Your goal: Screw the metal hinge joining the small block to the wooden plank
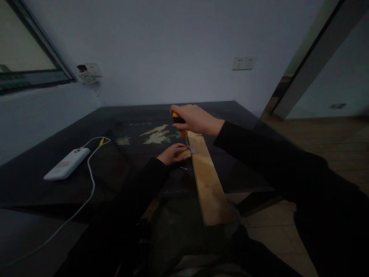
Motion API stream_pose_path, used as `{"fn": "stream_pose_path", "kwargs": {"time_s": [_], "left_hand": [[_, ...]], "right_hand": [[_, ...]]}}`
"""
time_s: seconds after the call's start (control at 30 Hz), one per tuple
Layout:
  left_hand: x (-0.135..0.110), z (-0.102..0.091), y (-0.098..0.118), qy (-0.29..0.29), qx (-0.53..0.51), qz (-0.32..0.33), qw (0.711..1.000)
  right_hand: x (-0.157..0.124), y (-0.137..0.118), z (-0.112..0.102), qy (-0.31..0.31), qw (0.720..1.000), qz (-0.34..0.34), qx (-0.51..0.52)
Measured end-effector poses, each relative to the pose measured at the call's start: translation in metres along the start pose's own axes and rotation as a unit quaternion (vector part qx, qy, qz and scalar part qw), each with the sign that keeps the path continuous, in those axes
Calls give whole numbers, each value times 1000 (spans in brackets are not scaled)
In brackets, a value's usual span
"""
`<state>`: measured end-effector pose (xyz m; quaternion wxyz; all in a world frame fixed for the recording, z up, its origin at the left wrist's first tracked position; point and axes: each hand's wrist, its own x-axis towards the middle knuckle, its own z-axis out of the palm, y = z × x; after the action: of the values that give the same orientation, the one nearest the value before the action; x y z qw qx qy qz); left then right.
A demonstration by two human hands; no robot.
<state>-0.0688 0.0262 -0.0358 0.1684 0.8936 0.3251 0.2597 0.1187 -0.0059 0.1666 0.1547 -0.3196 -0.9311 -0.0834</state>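
My right hand [193, 118] is wrapped around the yellow and black handle of a screwdriver [183, 133]. Its shaft slants down to a small metal hinge [191, 150] at the left edge of a long wooden board [210, 181]. My left hand [173, 154] is closed, with its fingertips pinching at the hinge beside the screwdriver tip. Whether a screw sits between those fingers is too small to tell. A loose screw [183, 168] lies on the table just below my left hand. The board's near end sticks out past the table edge, above my lap.
A dark table [115, 181] with a painted bird and flowers stands against the wall. On its left lies a white power bank [67, 163], with a white cable [92, 181] running off the near edge. Wall sockets [243, 63] are at the back.
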Motion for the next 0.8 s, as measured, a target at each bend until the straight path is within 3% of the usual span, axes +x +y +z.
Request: {"fn": "stream_pose_path", "kwargs": {"time_s": [0.43, 0.8], "left_hand": [[1, -1, 2, -5, 5, -5, 1000], [-1, 2, -4, -2, -2, 9, 1000]], "right_hand": [[5, -5, 3, 18, 999, 38, -31], [7, 3, 0, -4, 999, -32, 11]]}}
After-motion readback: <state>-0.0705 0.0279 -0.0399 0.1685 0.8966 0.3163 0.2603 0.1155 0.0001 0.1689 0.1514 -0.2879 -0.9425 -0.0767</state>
